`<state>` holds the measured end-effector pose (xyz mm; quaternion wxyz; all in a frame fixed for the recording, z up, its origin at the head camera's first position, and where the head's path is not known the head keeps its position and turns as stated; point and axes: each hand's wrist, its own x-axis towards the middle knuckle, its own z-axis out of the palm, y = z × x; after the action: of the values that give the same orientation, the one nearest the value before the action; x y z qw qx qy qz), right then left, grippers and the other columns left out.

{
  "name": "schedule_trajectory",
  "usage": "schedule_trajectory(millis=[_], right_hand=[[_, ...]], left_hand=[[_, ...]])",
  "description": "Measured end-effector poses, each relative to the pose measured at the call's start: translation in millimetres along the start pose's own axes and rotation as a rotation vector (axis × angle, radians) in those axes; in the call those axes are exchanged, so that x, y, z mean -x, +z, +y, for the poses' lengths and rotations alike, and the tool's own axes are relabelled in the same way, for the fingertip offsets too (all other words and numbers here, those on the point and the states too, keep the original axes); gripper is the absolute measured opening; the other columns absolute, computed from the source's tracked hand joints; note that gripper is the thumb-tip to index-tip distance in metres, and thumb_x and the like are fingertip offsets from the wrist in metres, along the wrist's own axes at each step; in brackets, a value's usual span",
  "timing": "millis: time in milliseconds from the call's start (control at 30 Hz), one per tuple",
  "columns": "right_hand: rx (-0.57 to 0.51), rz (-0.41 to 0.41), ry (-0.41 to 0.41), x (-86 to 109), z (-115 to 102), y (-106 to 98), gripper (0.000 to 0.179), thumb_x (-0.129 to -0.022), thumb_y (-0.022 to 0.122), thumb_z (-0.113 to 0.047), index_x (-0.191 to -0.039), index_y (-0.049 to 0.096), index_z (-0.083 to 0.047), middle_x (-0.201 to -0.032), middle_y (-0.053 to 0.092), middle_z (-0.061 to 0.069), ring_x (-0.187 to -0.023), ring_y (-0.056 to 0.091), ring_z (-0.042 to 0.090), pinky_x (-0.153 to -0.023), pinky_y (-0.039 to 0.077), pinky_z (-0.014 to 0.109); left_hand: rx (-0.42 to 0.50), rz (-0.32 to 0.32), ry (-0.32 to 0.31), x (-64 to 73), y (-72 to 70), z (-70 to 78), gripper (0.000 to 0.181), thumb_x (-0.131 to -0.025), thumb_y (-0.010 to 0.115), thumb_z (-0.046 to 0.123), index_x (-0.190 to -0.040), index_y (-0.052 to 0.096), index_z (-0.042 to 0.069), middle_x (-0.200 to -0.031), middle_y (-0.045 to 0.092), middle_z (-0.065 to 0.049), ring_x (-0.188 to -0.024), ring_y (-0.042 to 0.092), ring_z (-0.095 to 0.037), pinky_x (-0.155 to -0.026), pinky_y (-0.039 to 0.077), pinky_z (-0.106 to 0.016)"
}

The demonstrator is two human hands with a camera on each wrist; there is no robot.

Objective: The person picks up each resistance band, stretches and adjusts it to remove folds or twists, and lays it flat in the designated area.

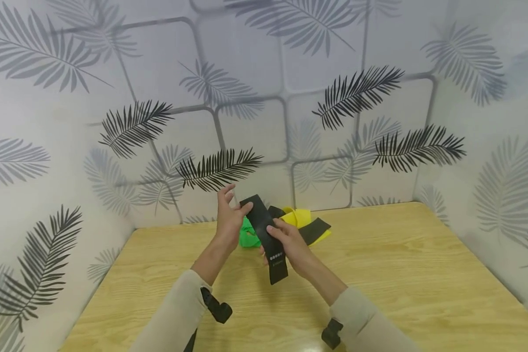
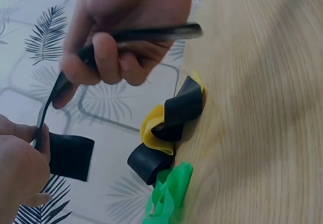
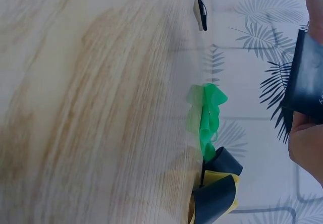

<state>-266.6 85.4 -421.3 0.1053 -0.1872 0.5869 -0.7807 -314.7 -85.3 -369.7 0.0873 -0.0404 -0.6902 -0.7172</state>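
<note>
A flat black resistance band (image 1: 260, 220) is held between my two hands above the table, slanting down toward me. The left hand (image 1: 230, 222) pinches its far end under the thumb, the other fingers raised. Around the middle grips the right hand (image 1: 294, 244), thumb on top and fingertips beneath. Small pale dots and lettering mark the near end. In the left wrist view, the right hand's curled fingers (image 2: 107, 57) wrap the band, and a short black flap (image 2: 70, 156) sticks out beside the left hand (image 2: 20, 168).
Behind the hands, a bunched green band (image 1: 249, 234) lies by the wall, next to a looped yellow band (image 1: 297, 216) and black band (image 1: 313, 231). The wooden table (image 1: 400, 274) meets leaf-patterned walls (image 1: 325, 181) at the back and sides.
</note>
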Motion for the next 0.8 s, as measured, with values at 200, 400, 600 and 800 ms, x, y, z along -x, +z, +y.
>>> schedule_trajectory(millis=[200, 400, 600, 800], right_hand=[[0.080, -0.074, 0.037, 0.8, 1.5, 3.4, 0.044, -0.113, 0.046, -0.024, -0.151, 0.045, -0.002, -0.103, 0.077, 0.019, -0.081, 0.078, 0.036, -0.081, 0.063, 0.047], [0.123, -0.165, 0.072, 6.8, 1.3, 18.8, 0.044, -0.113, 0.045, -0.020, -0.154, 0.042, -0.004, -0.117, 0.073, 0.027, -0.100, 0.075, 0.041, -0.089, 0.061, 0.045], [0.066, -0.163, 0.163, 14.1, 10.7, 42.3, 0.039, -0.112, 0.044, -0.014, -0.149, 0.038, -0.006, -0.124, 0.069, 0.031, -0.106, 0.074, 0.041, -0.092, 0.059, 0.047], [-0.005, -0.099, 0.260, 21.8, 12.7, 71.6, 0.032, -0.111, 0.042, -0.011, -0.142, 0.043, -0.004, -0.124, 0.070, 0.030, -0.104, 0.075, 0.036, -0.096, 0.056, 0.049]], left_hand=[[0.217, 0.044, -0.082, -1.8, -1.1, 4.5, 0.072, -0.102, 0.064, 0.003, -0.162, 0.024, 0.012, -0.155, 0.044, -0.024, -0.141, 0.049, -0.036, -0.116, 0.042, -0.043], [0.383, -0.005, -0.123, -6.4, -9.6, 9.0, 0.067, -0.109, 0.049, 0.001, -0.164, 0.011, 0.004, -0.144, 0.061, -0.022, -0.135, 0.058, -0.031, -0.101, 0.052, -0.028], [0.328, -0.045, -0.145, -6.3, -23.1, 6.9, 0.059, -0.108, 0.045, -0.004, -0.162, 0.024, 0.003, -0.144, 0.057, -0.030, -0.126, 0.065, -0.036, -0.089, 0.060, -0.028], [0.193, -0.051, -0.209, -8.9, -37.7, 2.2, 0.042, -0.110, 0.043, 0.006, -0.151, 0.044, -0.003, -0.135, 0.062, -0.033, -0.108, 0.075, -0.030, -0.083, 0.062, -0.031]])
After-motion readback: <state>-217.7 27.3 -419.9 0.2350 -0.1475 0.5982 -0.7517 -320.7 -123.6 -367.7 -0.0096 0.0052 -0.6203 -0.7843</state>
